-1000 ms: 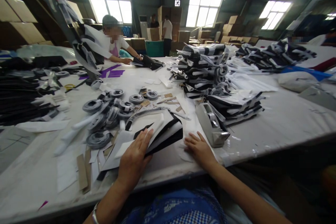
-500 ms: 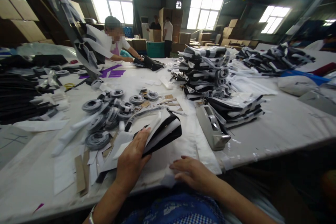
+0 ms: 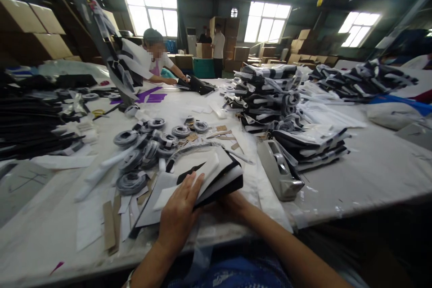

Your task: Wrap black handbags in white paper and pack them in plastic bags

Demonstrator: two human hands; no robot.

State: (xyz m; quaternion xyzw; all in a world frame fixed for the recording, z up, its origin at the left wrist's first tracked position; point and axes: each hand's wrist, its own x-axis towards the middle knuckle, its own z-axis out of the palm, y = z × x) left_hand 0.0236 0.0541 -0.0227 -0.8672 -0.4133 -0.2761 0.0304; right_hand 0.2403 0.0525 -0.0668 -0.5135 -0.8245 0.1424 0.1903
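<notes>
A folded black bag (image 3: 232, 183) layered with white sheets lies at the table's front edge, its right end raised. My left hand (image 3: 180, 207) grips its near side, with the fingers together on the top white sheet and the thumb out of sight. Under the raised end reaches my right hand (image 3: 232, 202); the bag hides its fingers. A strip of clear film hangs below the bag, close to my body. Just behind it are several grey coiled straps (image 3: 131, 182) in plastic wrap.
To the right stand a grey tape dispenser (image 3: 280, 173) and a tall stack of wrapped black bags (image 3: 270, 94). Cardboard strips (image 3: 110, 227) lie at front left. Black pieces (image 3: 30, 117) are piled far left, near a slanted post (image 3: 101, 31). Across the table a co-worker (image 3: 157, 56) handles a black item.
My right hand has moved left and slid beneath the bag, whose right end is now lifted more. My left hand stays on it. The view has shifted slightly.
</notes>
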